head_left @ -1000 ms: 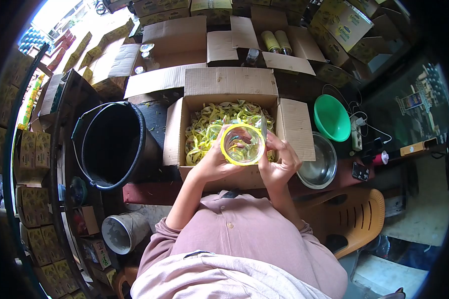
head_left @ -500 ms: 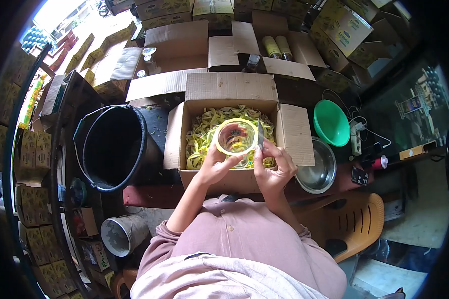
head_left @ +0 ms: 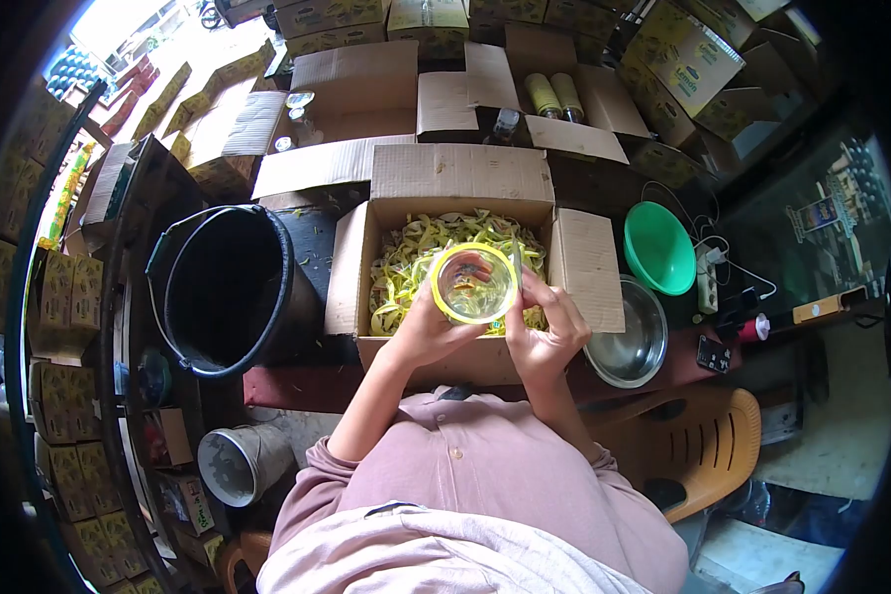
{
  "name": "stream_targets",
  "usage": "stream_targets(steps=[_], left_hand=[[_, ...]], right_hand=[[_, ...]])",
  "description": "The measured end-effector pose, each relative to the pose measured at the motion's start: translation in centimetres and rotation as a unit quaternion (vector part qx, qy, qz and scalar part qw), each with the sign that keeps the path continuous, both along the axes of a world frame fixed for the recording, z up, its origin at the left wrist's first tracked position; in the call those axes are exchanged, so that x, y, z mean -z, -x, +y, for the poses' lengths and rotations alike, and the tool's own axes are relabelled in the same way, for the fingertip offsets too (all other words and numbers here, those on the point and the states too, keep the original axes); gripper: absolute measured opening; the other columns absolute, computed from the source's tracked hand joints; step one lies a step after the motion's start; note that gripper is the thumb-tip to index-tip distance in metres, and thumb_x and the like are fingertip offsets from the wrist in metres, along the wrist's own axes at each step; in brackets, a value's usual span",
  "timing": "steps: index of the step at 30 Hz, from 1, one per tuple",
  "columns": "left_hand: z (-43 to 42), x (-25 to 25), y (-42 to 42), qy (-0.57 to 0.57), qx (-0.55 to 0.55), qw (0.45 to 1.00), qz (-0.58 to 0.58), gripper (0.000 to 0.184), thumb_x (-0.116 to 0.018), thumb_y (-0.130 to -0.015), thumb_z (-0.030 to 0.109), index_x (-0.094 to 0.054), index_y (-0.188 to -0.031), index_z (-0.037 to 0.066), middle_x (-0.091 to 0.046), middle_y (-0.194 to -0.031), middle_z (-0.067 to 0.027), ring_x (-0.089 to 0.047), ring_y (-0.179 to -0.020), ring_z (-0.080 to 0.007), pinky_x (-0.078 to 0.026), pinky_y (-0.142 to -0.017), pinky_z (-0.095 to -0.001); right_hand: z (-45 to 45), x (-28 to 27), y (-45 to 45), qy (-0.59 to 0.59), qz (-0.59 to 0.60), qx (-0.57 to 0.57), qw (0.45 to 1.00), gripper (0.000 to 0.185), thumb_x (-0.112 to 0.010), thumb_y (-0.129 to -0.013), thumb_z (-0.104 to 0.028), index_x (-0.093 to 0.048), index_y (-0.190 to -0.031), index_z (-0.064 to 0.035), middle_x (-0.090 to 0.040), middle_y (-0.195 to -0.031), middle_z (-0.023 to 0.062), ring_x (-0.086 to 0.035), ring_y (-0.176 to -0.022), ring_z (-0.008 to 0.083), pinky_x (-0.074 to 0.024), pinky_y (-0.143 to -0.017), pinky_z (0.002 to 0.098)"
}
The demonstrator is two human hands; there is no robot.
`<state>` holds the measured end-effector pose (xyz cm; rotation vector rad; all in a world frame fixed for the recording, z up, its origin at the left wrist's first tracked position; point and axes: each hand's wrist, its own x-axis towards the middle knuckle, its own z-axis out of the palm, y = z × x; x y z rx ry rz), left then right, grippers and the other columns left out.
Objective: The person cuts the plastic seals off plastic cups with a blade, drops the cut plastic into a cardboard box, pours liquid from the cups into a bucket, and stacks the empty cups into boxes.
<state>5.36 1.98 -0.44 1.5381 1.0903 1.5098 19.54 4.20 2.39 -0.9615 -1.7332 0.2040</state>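
My left hand (head_left: 425,331) is wrapped round a clear round container (head_left: 474,288) with a yellow rim, its round end facing me. In my right hand (head_left: 551,335) is a knife (head_left: 517,261), its thin blade pointing up along the right side of the yellow rim; its handle is hidden by my fingers. Both hands are over an open cardboard box (head_left: 458,176) full of curled yellow-green strips (head_left: 403,269). My right fingertips are close to the container's rim.
A black bucket (head_left: 285,287) stands left of the box. On the right are a green bowl (head_left: 659,249) and a metal bowl (head_left: 632,346). Behind are open cartons (head_left: 351,74) with jars and bottles. A brown plastic chair (head_left: 703,445) is at lower right, a white bucket (head_left: 243,465) at lower left.
The container has turned slightly in my left hand, and its round end faces me more squarely. The knife's blade now looks thinner, seen more edge-on. Both hands stay over the box.
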Motion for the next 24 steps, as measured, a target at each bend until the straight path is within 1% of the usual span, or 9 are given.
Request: stream_targets(steps=[2,5,6,12,15,18,24], left_hand=[[0.07,0.09,0.25,-0.006,0.008,0.999,0.041,0.063,-0.069,-0.063,0.005,-0.038,-0.117,-0.001,-0.047,-0.109,-0.0109,-0.049,-0.101,-0.0191,-0.039,-0.089,-0.0308],[0.01,-0.27,0.39,-0.004,0.021,0.999,-0.024,0.063,-0.069,-0.061,0.005,-0.039,-0.117,-0.001,-0.048,-0.108,-0.011,-0.05,-0.1,-0.0194,-0.04,-0.089,-0.0308],[0.14,-0.04,0.55,-0.027,0.009,1.0,0.005,0.063,-0.069,-0.062,0.005,-0.039,-0.117,0.0,-0.048,-0.108,-0.0111,-0.05,-0.1,-0.0192,-0.04,-0.088,-0.0308],[0.12,-0.35,0.48,0.002,0.015,0.999,-0.033,0.061,-0.069,-0.062,0.005,-0.04,-0.116,-0.001,-0.048,-0.107,-0.011,-0.05,-0.1,-0.0189,-0.04,-0.088,-0.0305],[0.03,-0.17,0.64,0.004,0.05,0.999,-0.01,0.064,-0.069,-0.063,0.005,-0.038,-0.118,0.001,-0.047,-0.111,-0.0105,-0.047,-0.105,-0.0186,-0.038,-0.091,-0.0314],[-0.06,-0.38,0.65,-0.012,0.069,0.997,0.026,0.064,-0.069,-0.062,0.007,-0.038,-0.118,0.001,-0.047,-0.11,-0.0101,-0.047,-0.105,-0.0186,-0.038,-0.091,-0.0316],[-0.06,0.12,0.46,0.006,0.066,0.998,-0.016,0.065,-0.069,-0.06,0.008,-0.038,-0.118,0.0,-0.047,-0.11,-0.0098,-0.046,-0.105,-0.0188,-0.037,-0.091,-0.0317]], right_hand=[[0.22,-0.52,-0.16,0.006,0.021,-0.027,0.999,0.032,-0.064,-0.063,0.006,-0.064,-0.093,-0.0043,-0.059,-0.063,0.0051,-0.058,-0.056,0.0124,-0.045,-0.054,0.0235],[0.45,-0.57,-0.49,0.022,0.035,-0.052,0.998,0.031,-0.065,-0.063,0.006,-0.064,-0.092,-0.0044,-0.059,-0.063,0.0051,-0.058,-0.056,0.0121,-0.0446,-0.054,0.0235],[0.49,-0.54,-0.57,0.027,0.036,-0.058,0.997,0.031,-0.065,-0.063,0.006,-0.064,-0.092,-0.0045,-0.059,-0.063,0.0051,-0.058,-0.055,0.0119,-0.0444,-0.054,0.0235],[-0.12,-0.59,-0.36,0.04,0.034,-0.037,0.998,0.03,-0.066,-0.062,0.004,-0.065,-0.091,-0.0054,-0.059,-0.062,0.0049,-0.058,-0.056,0.0115,-0.0438,-0.054,0.0232],[-0.12,-0.69,-0.35,0.029,0.031,-0.03,0.999,0.031,-0.065,-0.062,0.006,-0.065,-0.091,-0.0053,-0.059,-0.062,0.0051,-0.058,-0.056,0.0114,-0.0438,-0.054,0.0233],[0.04,-0.64,-0.72,0.039,0.025,-0.045,0.998,0.032,-0.064,-0.065,0.005,-0.064,-0.095,-0.0067,-0.058,-0.065,0.0068,-0.059,-0.057,0.0158,-0.0468,-0.055,0.0271],[0.0,-0.38,-0.84,0.043,0.04,-0.052,0.997,0.032,-0.065,-0.064,0.006,-0.064,-0.095,-0.0054,-0.058,-0.064,0.007,-0.059,-0.057,0.0157,-0.0464,-0.054,0.0269]])
